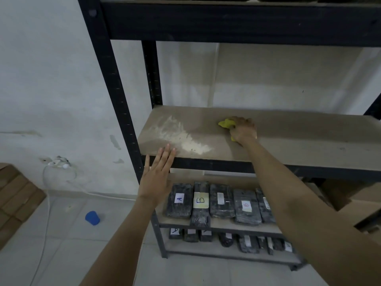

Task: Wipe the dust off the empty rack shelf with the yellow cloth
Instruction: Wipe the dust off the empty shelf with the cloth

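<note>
Right hand (243, 131), just right of the frame's centre, is bunched over the yellow cloth (225, 123), fingers curled round it and pressing it down on the empty rack shelf (288, 139). Only a small yellow wad shows past the knuckles toward the left, plus a sliver under the heel of the hand. Left hand (157, 176), in the lower-left part of the middle, is flat with fingers straight and close together; its fingertips (168, 148) reach the front lip of the shelf, and it holds nothing. It looks like a brace, though whether it bears weight cannot be told.

Between the two hands lies the pale dust patch (181, 135), a whitish smear running diagonally across the left half of the board toward its front edge. The cloth sits well to the right of it, on board that looks plain brown.

By my reading the wiping step is in hand but the main dirt is not yet cleared. The next move calls for dragging the cloth leftward through the patch with steady downward pressure, probably in overlapping passes, and gathering the powder rather than scattering it. The left fingertips lie close to the smear's front end, so that hand would likely have to shift aside. Powder pushed off the front edge could land on the labelled black packs (206, 203) on the shelf below.
</note>
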